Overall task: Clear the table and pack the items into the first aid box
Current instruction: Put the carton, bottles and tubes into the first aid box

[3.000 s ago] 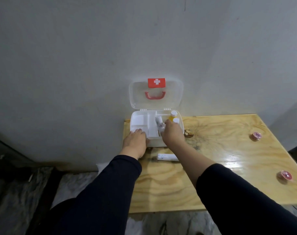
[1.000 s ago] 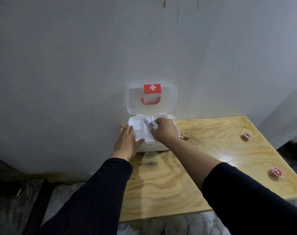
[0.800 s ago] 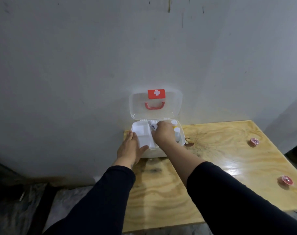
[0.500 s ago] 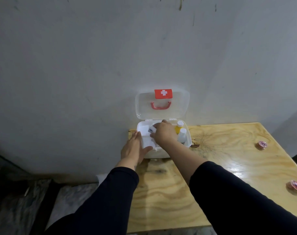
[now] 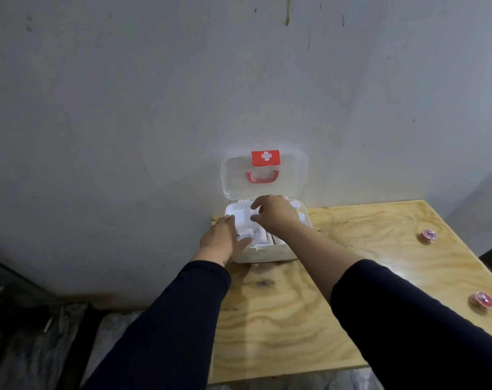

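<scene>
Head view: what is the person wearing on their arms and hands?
Both arms wear long dark navy sleeves, plain, with no visible markings. The left sleeve reaches the wrist; the right sleeve stops at mid-forearm. Left hand and right hand are bare, without gloves.

A pale plywood table (image 5: 309, 319) with wavy grain and a glossy patch stands against a grey wall. At its far left corner sits a white first aid box (image 5: 267, 253), lid up against the wall. Near the right edge lie two small pink round things, one farther back (image 5: 429, 235) and one nearer (image 5: 482, 300), well apart from the box.
</scene>
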